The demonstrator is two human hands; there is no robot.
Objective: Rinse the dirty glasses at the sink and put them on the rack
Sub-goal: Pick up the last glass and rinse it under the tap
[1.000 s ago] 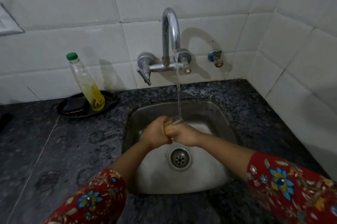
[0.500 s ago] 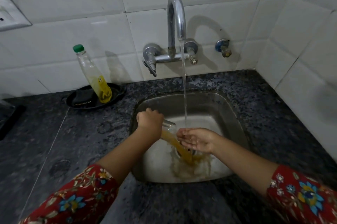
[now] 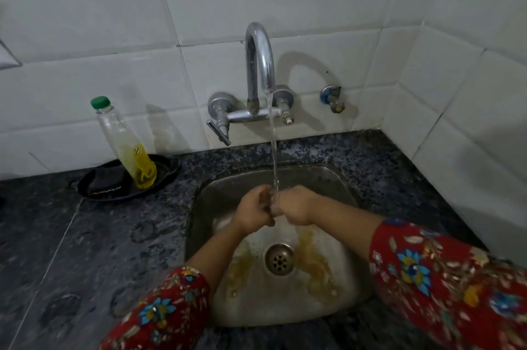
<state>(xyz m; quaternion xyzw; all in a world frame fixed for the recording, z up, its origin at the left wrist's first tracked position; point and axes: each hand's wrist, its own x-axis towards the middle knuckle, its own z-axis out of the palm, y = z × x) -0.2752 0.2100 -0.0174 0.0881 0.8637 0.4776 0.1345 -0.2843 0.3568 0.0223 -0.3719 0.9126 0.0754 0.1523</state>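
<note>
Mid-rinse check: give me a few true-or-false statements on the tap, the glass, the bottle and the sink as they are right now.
1. Water runs from the tap. True.
2. The left hand and the right hand both grip the glass under the stream. True.
3. The bottle has a red cap. False: its cap is green.
4. The bottle lies inside the sink. False: it stands on the black tray to the left of the sink.
5. The sink floor is spotless. False: yellowish streaks flank the drain.
</note>
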